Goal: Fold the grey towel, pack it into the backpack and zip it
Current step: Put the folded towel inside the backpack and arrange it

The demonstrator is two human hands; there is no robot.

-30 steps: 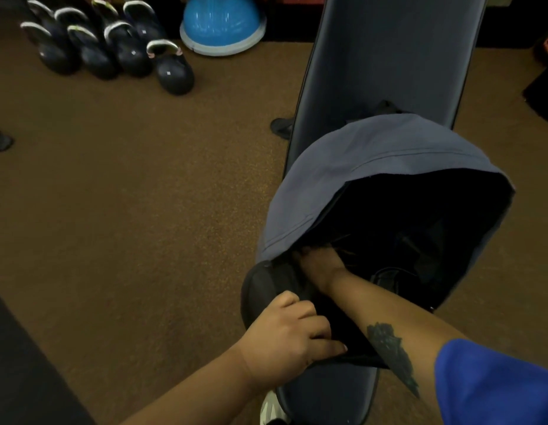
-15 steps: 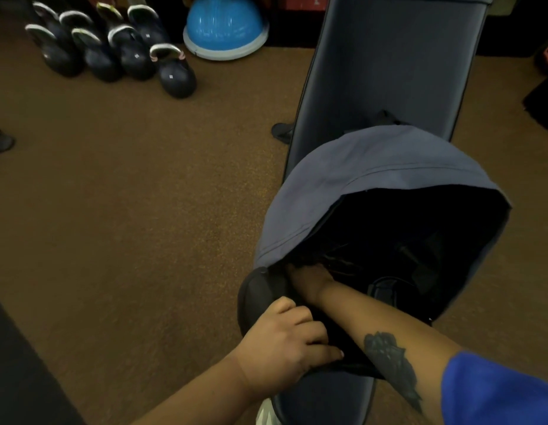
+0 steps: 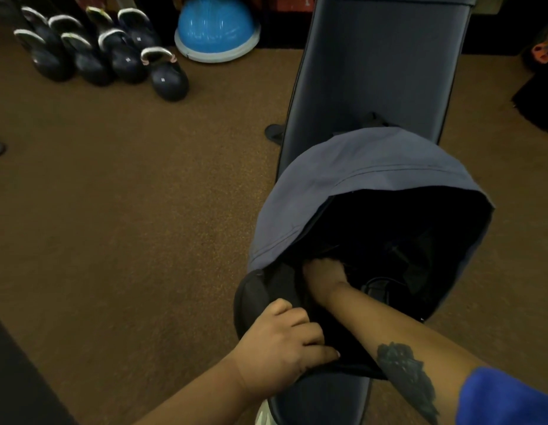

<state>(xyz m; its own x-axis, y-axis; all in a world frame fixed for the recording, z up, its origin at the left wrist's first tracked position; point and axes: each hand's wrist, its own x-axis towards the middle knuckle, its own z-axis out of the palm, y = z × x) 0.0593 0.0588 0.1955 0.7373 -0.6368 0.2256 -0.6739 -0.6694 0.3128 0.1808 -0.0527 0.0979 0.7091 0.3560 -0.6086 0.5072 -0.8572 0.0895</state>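
Left hand (image 3: pixel 285 342): fingers curled over the near rim of the backpack (image 3: pixel 367 179), gripping dark fabric and holding the mouth open. Right hand (image 3: pixel 323 271): sunk wrist-deep through the opening, just at 1 o'clock from the left. Its fingers are lost in the dark interior; we cannot tell whether they are curled on anything or flat.

The pack lies on a padded bench (image 3: pixel 383 72), mouth toward us, grey-blue flap arched over the top. We cannot make out the towel; we judge it is inside, under the right hand, but the interior is too black to confirm.

Step in hand, as we read it: seating the towel. To do it well we should keep the left grip firm so the rim does not sag, press the bundle flat toward the bottom, keep fabric off the zipper track, then draw the hand out.

Further out at 10 to 11 o'clock: kettlebells (image 3: pixel 107 50) on brown floor (image 3: pixel 128 210), blue half-ball (image 3: pixel 216 29) beside them.
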